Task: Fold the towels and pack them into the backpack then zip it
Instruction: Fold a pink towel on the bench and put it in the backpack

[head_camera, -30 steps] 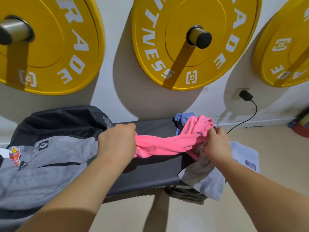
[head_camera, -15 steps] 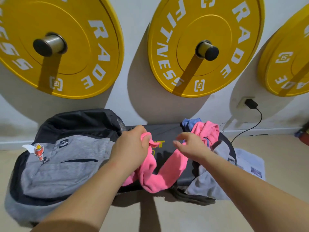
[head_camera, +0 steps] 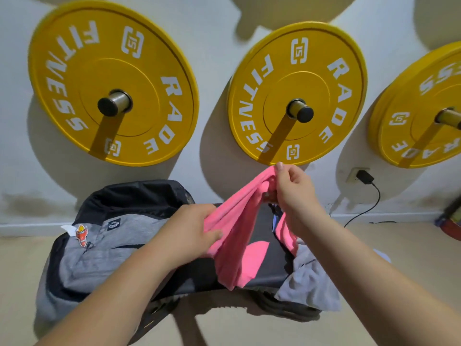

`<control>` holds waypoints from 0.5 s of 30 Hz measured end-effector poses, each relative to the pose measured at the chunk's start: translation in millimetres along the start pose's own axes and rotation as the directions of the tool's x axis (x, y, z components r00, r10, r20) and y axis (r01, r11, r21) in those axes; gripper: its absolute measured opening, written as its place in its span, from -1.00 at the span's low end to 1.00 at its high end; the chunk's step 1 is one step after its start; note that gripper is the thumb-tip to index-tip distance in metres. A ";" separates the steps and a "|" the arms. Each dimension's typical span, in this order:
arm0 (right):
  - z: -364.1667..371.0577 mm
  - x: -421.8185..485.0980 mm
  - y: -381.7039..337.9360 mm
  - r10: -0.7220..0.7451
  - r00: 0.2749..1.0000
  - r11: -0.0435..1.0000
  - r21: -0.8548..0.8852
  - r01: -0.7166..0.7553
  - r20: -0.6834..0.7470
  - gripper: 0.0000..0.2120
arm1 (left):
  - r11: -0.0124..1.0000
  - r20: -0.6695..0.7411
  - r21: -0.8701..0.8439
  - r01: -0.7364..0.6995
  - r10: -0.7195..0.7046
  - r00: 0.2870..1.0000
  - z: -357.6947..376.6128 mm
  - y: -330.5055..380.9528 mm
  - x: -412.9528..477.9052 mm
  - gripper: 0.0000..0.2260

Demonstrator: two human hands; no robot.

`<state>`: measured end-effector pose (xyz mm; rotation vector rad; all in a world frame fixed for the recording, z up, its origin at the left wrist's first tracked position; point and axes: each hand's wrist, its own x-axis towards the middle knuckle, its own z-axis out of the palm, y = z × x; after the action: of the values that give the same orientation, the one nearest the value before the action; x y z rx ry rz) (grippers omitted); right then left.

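Note:
A pink towel (head_camera: pixel 237 236) hangs bunched in the air between my hands, above a dark bench (head_camera: pixel 264 273). My right hand (head_camera: pixel 294 188) pinches its upper end, raised near the wall. Lower and to the left, my left hand (head_camera: pixel 192 231) grips another part of it. The grey and black backpack (head_camera: pixel 99 253) lies on the bench's left end, just left of my left hand. A grey towel (head_camera: pixel 311 278) drapes over the bench's right end. A bit of blue cloth (head_camera: pixel 275 216) shows behind my right wrist.
Three yellow weight plates (head_camera: pixel 112 83) hang on pegs on the white wall behind the bench. A black charger (head_camera: pixel 364 177) sits in a wall socket at the right, its cable running down to the beige floor (head_camera: pixel 411 258). A dark item (head_camera: pixel 282 305) lies under the bench.
My right hand took hold of the pink towel's end and lifted it up toward the wall. My left hand kept its hold and the towel now hangs stretched between both hands.

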<state>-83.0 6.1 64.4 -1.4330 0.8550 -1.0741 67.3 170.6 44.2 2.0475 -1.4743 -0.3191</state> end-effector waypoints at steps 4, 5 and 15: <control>-24.2 13.0 13.1 -0.030 0.993 0.928 -0.372 -0.014 -0.113 -0.64 | 0.933 -0.167 -0.350 0.079 -0.145 0.975 -4.5 3.5 -2.8 -0.87; -30.9 11.2 18.3 0.008 0.995 0.879 -0.473 -0.054 -0.100 -0.63 | 0.865 -0.226 -0.498 0.065 -0.202 0.953 -9.1 9.2 -2.6 -0.87; 0.5 -41.0 13.2 0.134 0.855 0.987 -0.148 -0.067 0.502 -0.72 | 0.705 -0.108 -0.701 0.113 -0.261 0.959 24.0 34.6 3.0 -0.83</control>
<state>-95.2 42.6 45.1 -1.6559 0.6059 -0.5189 29.1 152.8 45.8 1.5429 -0.8260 -0.6222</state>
